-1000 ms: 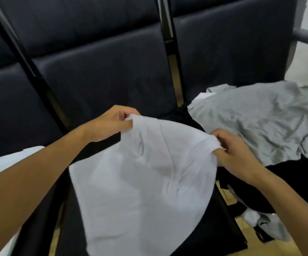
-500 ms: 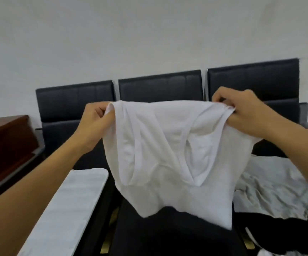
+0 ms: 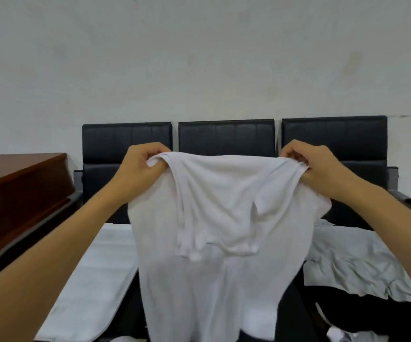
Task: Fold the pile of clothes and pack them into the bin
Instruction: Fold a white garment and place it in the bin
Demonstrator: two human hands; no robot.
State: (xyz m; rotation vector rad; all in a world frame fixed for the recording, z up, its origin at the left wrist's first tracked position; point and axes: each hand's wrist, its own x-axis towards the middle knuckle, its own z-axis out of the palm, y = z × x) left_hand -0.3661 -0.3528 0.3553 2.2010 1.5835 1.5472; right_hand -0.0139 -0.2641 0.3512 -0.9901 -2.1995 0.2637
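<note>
left hand (image 3: pixel 142 169) fingers curled tight, pinching left top corner of white shirt (image 3: pixel 220 233). right hand (image 3: pixel 316 169) fingers likewise closed, bunching right top corner. shirt held up, stretched between both hands, hanging down in front of middle black seat (image 3: pixel 226 138). grey garment (image 3: pixel 352 262) crumpled on right seat, near black cloth (image 3: pixel 362 314). white flat panel (image 3: pixel 93 280) on left seat. brown wooden furniture (image 3: pixel 19 193) far left.
</note>
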